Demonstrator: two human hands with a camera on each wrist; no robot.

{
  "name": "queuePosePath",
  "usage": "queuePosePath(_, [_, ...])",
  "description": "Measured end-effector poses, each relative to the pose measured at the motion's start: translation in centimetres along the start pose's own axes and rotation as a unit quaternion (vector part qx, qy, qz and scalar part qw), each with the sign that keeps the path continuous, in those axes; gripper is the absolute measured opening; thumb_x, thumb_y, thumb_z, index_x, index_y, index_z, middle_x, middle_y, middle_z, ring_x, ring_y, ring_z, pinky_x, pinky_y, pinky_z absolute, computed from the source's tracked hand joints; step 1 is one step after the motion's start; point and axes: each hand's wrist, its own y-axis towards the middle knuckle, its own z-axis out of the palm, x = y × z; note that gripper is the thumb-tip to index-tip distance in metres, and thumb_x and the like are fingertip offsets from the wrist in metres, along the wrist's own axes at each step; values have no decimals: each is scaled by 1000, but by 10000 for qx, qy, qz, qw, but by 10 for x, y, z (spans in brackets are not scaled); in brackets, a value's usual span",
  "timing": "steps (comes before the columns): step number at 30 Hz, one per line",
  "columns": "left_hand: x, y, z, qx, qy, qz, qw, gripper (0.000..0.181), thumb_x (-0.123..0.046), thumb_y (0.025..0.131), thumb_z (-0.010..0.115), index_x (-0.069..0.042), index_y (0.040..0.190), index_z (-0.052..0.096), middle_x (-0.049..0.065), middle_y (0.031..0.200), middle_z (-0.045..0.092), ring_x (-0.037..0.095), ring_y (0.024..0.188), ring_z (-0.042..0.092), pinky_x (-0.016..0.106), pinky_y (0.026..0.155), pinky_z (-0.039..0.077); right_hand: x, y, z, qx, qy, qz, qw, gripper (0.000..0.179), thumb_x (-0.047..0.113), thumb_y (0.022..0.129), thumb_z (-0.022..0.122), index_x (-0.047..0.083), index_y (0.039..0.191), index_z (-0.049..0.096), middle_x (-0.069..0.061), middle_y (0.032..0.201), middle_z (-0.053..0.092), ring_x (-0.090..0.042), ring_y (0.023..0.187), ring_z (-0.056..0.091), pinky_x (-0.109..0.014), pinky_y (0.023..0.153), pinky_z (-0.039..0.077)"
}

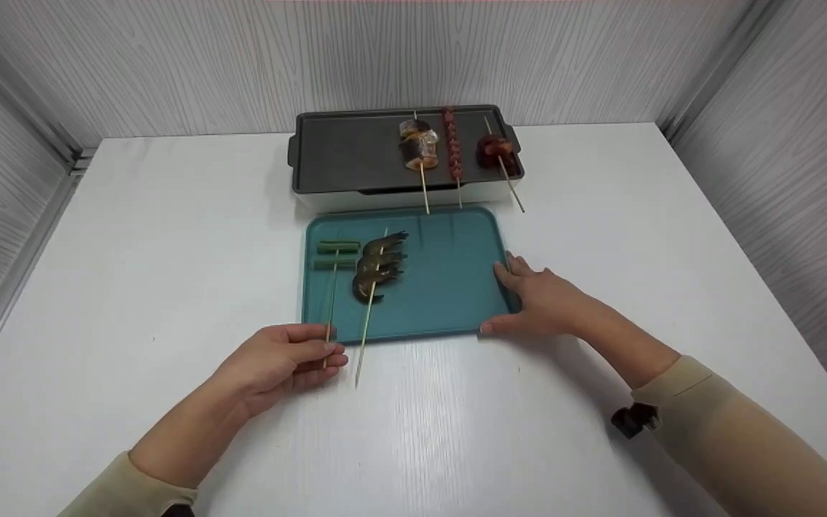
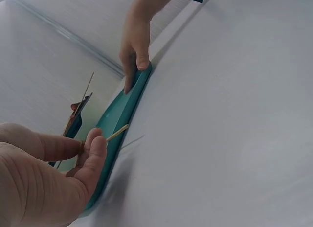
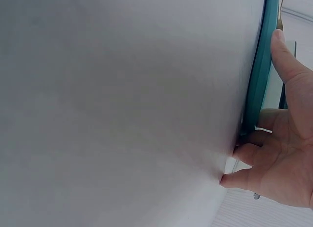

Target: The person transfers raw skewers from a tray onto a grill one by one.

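From where I stand, the green skewer [image 1: 333, 287] points straight away from the fingers of the left hand [image 1: 281, 362], its long axis leaning only slightly rightward, with its two green pieces lying crosswise at the far end, over the left part of the teal tray [image 1: 442, 287]; the left hand is much the nearer to it, the right hand [image 1: 543, 301] being well apart across the tray; the left thumb and fingers are drawn together in a pinch on the stick's bare near end, just about the tray's near edge, though I cannot tell whether the green pieces touch the tray floor; just right of those fingertips is the bare end of the shrimp skewer [image 1: 379, 269], running nearly alongside and jutting past the rim; the right fingers are spread wide and grip nothing narrow, the thumb on the near rim and the forefinger on the right one, astride the tray's corner; beyond both hands' fingers is a dark griddle [image 1: 349, 151] bearing a chunky skewer [image 1: 419, 147], a thin red skewer [image 1: 452, 147] and a dark red skewer [image 1: 496, 149].
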Motion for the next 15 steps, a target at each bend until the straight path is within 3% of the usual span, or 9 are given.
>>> queuePosePath(6, [-3, -2, 0, 60, -115, 84, 9999, 48, 2, 102, 67, 17, 144, 51, 22, 117, 75, 20, 99, 77, 32, 91, 62, 1, 0, -2, 5, -6, 84, 10000, 118, 75, 88, 70, 3, 168, 20, -23, 175, 7, -47, 158, 18, -64, 126, 19])
queuePosePath(15, [-6, -14, 0, 122, 26, 255, 9996, 52, 0, 103, 66, 16, 148, 47, 23, 126, 72, 20, 105, 76, 33, 94, 61, 2, 0, -1, 31, 27, 139, 9999, 118, 75, 88, 70, 4, 169, 20, -22, 175, 7, -54, 156, 18, -66, 125, 21])
